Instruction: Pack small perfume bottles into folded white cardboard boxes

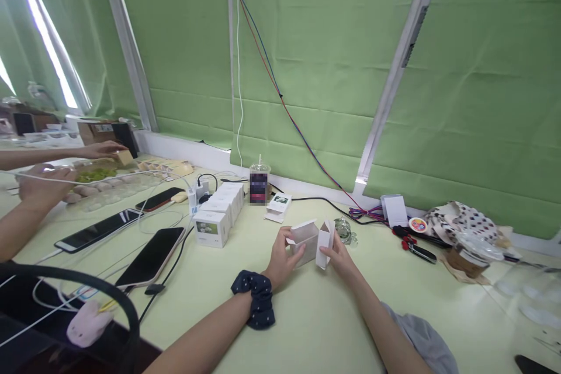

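My left hand [279,260] grips a white cardboard box [305,243] whose end is open with a flap raised. Close against it, my right hand [340,252] pinches a narrow white folded-card piece [324,241], also open at the top. Whether the two pieces touch, I cannot tell. Just beyond my right hand lies a small pile of clear rings or discs [345,230]. Behind the hands, a white box with a printed picture [279,206] lies with its flap open. To the left stands a row of closed white boxes [213,227].
A lidded drink cup [259,184] stands by the wall. Phones [151,257] with tangled cables lie left. Another person's hands [48,182] work at far left. Red-handled pliers [416,248], a patterned cloth [460,222] and a brown-filled plastic cup [471,256] lie right.
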